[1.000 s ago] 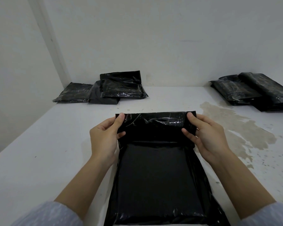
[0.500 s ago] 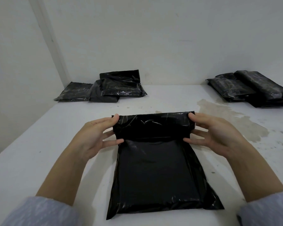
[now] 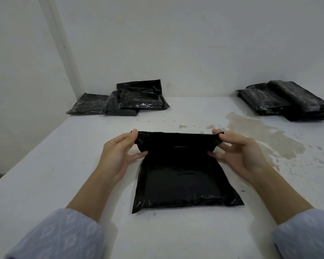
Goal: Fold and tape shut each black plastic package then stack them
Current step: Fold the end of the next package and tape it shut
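Black package (image 3: pixel 180 176) flap edge pinched by both hands' fingers (image 3: pixel 134 136).

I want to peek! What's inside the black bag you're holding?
Nothing inside shows. The black plastic package is opaque; it only bulges flat and squarish. Left hand and right hand pinch its far flap at the corners.

Soft, dim, even light fills the room, and the white tabletop (image 3: pixel 45 174) reads grey, with faint shadows beneath the forearms. Small glints show on the black plastic packages (image 3: pixel 142 98) at 11 o'clock. The sleeves (image 3: pixel 60 238) at 7 and 5 o'clock are blurred, and wide-angle distortion bends the wall lines toward the edges.
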A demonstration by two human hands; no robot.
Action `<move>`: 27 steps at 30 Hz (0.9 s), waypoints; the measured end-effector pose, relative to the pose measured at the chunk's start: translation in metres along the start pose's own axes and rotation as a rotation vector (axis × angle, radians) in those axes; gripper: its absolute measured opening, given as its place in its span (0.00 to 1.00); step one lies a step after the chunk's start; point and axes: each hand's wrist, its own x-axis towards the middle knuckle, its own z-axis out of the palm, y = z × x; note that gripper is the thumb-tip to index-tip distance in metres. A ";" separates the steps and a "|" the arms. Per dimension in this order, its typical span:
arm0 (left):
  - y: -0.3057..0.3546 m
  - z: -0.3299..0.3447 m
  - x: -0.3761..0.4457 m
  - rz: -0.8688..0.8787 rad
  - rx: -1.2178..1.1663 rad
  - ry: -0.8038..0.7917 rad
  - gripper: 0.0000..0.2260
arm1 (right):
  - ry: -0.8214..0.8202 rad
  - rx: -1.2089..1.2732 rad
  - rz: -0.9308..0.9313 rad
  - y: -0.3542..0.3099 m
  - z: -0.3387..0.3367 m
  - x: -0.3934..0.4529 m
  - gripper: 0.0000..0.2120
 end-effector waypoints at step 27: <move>-0.010 0.000 -0.059 0.794 1.585 -0.143 0.15 | -0.248 -1.568 -0.469 -0.009 -0.016 -0.030 0.11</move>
